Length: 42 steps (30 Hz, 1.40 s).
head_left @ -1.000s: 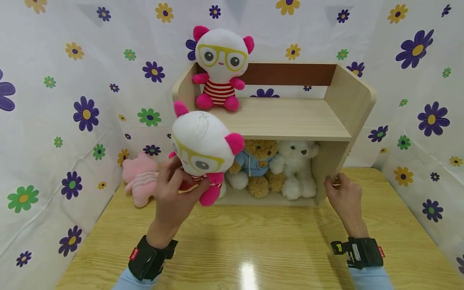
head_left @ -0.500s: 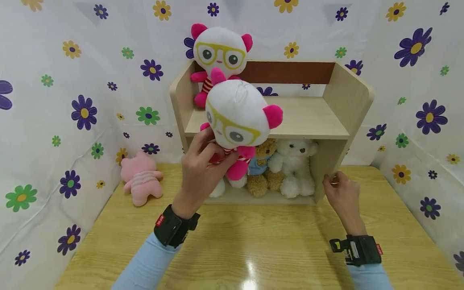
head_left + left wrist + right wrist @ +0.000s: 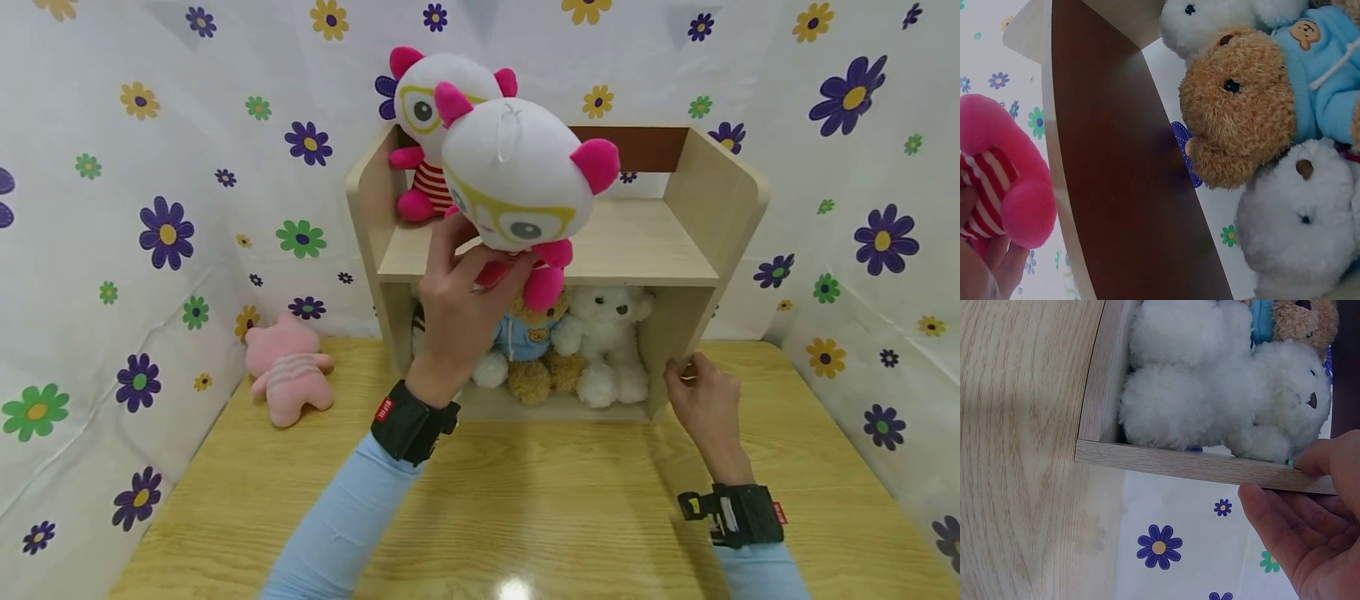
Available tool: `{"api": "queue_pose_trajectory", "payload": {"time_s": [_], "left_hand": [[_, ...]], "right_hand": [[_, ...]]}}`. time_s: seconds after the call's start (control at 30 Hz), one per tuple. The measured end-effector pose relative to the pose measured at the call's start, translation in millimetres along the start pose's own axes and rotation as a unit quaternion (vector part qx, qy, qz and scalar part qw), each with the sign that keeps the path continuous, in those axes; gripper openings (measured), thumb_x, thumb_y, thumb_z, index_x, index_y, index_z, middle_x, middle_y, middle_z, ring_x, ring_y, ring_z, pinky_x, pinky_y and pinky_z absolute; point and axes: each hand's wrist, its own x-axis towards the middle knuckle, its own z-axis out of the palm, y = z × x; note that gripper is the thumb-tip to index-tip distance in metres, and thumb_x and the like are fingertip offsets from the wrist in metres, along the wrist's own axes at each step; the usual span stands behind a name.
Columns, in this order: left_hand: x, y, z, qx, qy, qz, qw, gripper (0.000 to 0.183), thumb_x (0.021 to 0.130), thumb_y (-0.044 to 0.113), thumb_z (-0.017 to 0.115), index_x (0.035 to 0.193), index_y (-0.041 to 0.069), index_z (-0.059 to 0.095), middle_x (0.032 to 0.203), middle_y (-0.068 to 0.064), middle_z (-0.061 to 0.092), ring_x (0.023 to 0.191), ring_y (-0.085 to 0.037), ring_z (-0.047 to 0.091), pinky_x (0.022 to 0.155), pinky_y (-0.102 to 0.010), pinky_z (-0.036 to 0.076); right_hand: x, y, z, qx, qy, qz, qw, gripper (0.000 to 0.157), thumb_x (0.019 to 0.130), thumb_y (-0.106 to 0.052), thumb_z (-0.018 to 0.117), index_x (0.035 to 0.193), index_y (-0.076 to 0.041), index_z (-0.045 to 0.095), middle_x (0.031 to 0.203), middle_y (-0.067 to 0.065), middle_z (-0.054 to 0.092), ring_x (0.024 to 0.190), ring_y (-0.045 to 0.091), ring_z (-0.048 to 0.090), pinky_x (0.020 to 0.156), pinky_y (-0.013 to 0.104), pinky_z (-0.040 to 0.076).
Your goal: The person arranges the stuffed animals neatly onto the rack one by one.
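Note:
My left hand (image 3: 461,312) grips a plush panda (image 3: 517,158) by its striped body, in front of the upper shelf board (image 3: 645,242). The toy has a white head, pink ears and yellow glasses, and it tilts forward. In the left wrist view its striped body (image 3: 988,194) and pink limbs show beside the cabinet. A matching panda (image 3: 420,117) sits at the left end of the upper shelf, partly hidden behind the held one. My right hand (image 3: 705,408) pinches the front edge of the right side panel (image 3: 1166,462) between thumb and fingers.
Below the board, a brown teddy bear (image 3: 1241,106) in a blue hoodie sits between white plush toys, one of them a white bear (image 3: 611,350) at the right. A pink plush toy (image 3: 288,367) lies on the wooden table (image 3: 540,500), left of the shelf unit.
My left hand has carried the panda up and to the right, from beside the lower compartment to the upper shelf's height. My right hand has stayed at the side panel.

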Motion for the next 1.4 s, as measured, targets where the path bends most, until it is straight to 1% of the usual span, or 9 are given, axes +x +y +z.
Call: {"api": "queue_pose_trajectory", "payload": {"time_s": [0.13,0.27,0.43,0.57,0.77,0.93,1.07,1.27,1.4], "left_hand": [[1.8,-4.1,10.6,0.059,0.002,-0.007,0.9982,0.019,0.084,0.016,0.085,0.086,0.001,0.075,0.124,-0.022,0.06,0.111,-0.03,0.065,0.094,-0.035,0.059],[6.1,-7.7,20.8,0.104,-0.006,-0.034,0.994,0.022,0.087,0.024,0.083,0.087,0.002,0.076,0.123,-0.021,0.06,0.108,-0.028,0.066,0.094,-0.034,0.058],[13.7,-10.6,33.4,0.134,-0.034,-0.065,0.9883,0.025,0.089,0.027,0.081,0.081,0.003,0.075,0.123,-0.017,0.06,0.107,-0.026,0.067,0.094,-0.033,0.058],[18.7,-13.2,42.3,0.155,-0.066,-0.089,0.9817,0.027,0.091,0.028,0.079,0.078,0.005,0.074,0.123,-0.014,0.06,0.109,-0.024,0.066,0.093,-0.031,0.057],[24.2,-18.9,56.0,0.183,-0.086,-0.125,0.9712,0.027,0.092,0.028,0.078,0.079,0.005,0.074,0.125,-0.012,0.06,0.112,-0.024,0.064,0.094,-0.032,0.056],[30.9,-22.4,62.4,0.188,-0.141,-0.157,0.9592,0.018,0.094,0.022,0.075,0.092,0.004,0.078,0.13,-0.012,0.058,0.119,-0.028,0.061,0.103,-0.036,0.052],[36.9,-26.0,64.1,0.183,-0.193,-0.177,0.9477,0.02,0.095,0.018,0.073,0.102,0.001,0.077,0.136,-0.014,0.055,0.126,-0.029,0.057,0.106,-0.038,0.05],[44.2,-29.7,65.9,0.186,-0.242,-0.178,0.9355,0.025,0.095,0.02,0.073,0.108,0.0,0.076,0.14,-0.014,0.053,0.121,-0.03,0.061,0.105,-0.038,0.051],[47.0,-31.2,66.8,0.193,-0.27,-0.187,0.9246,0.029,0.097,0.023,0.07,0.112,-0.001,0.075,0.146,-0.014,0.051,0.125,-0.029,0.06,0.107,-0.036,0.05]], "right_hand": [[-0.2,0.9,0.9,-0.003,0.0,-0.004,1.0,0.017,0.089,-0.001,0.068,0.093,0.015,0.069,0.074,0.028,0.071,0.056,0.037,0.07,0.049,0.005,0.033],[-0.2,0.0,1.3,-0.008,0.001,-0.01,1.0,0.016,0.089,-0.002,0.068,0.091,0.014,0.069,0.072,0.027,0.071,0.055,0.037,0.069,0.048,0.012,0.038],[0.1,-1.3,1.8,-0.012,0.005,-0.019,1.0,0.015,0.089,-0.001,0.067,0.087,0.014,0.068,0.071,0.027,0.071,0.054,0.036,0.069,0.047,0.02,0.042],[-0.7,-0.6,2.5,-0.011,0.004,-0.013,1.0,0.016,0.09,-0.002,0.067,0.086,0.013,0.068,0.07,0.027,0.07,0.053,0.036,0.068,0.046,0.018,0.041],[-1.4,1.3,3.4,-0.01,0.008,-0.015,1.0,0.016,0.09,-0.003,0.067,0.085,0.012,0.068,0.069,0.027,0.07,0.052,0.035,0.067,0.045,0.019,0.039],[0.1,4.1,5.1,-0.02,0.02,-0.039,0.999,0.016,0.09,-0.002,0.067,0.083,0.012,0.067,0.066,0.026,0.069,0.048,0.034,0.065,0.044,0.025,0.041],[1.8,4.7,5.0,-0.021,0.02,-0.041,0.999,0.016,0.09,-0.002,0.067,0.084,0.013,0.068,0.066,0.025,0.069,0.048,0.034,0.065,0.044,0.026,0.041],[1.2,3.5,4.4,-0.02,0.017,-0.035,0.999,0.016,0.09,-0.002,0.067,0.082,0.012,0.067,0.066,0.025,0.069,0.048,0.034,0.065,0.043,0.024,0.04],[0.1,3.4,5.1,-0.022,0.016,-0.037,0.999,0.017,0.09,-0.002,0.067,0.08,0.012,0.067,0.065,0.025,0.069,0.047,0.033,0.064,0.043,0.025,0.041]]}}
